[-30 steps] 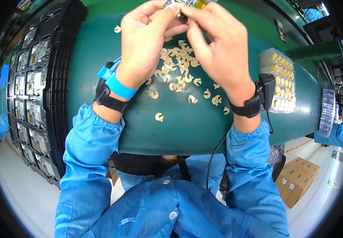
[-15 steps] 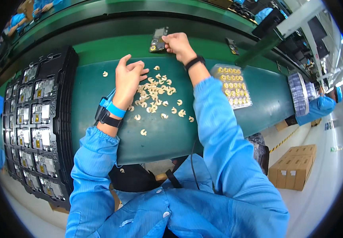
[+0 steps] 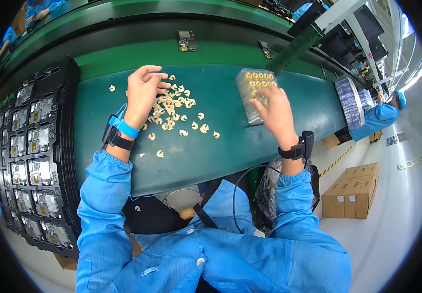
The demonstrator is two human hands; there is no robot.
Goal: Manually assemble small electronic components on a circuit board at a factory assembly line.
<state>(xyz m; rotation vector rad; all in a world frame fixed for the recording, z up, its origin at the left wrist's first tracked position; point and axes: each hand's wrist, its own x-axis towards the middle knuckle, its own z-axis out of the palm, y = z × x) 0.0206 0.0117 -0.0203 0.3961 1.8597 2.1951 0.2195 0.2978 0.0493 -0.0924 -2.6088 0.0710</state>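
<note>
Beside a loose pile of small cream C-shaped pieces [image 3: 174, 102] on the green work mat [image 3: 211, 156], my left hand [image 3: 142, 95] hovers with loosely bent fingers apart, and no piece shows in it. My right hand [image 3: 275, 111] reaches over a clear plastic tray [image 3: 246, 100] that holds rows of small yellow round parts [image 3: 259, 76]. Its thumb and fingers are parted and slightly blurred, and the hand covers the tray's nearer right part. A dark circuit board [image 3: 187, 42] with a yellow ring lies on the green strip beyond the mat, touched by neither hand.
Black stacked trays [image 3: 69, 146] of circuit boards stand at the left. Another board [image 3: 265, 49] lies farther right on the strip, near a slanted green post [image 3: 296, 46]. Clear-wrapped stacks [image 3: 350, 102] sit at the mat's right end; cardboard boxes [image 3: 350, 190] are on the floor.
My right hand has let go of the circuit board and moved right and nearer, over the clear tray. My left hand stays by the pile. The whole view has shifted slightly.
</note>
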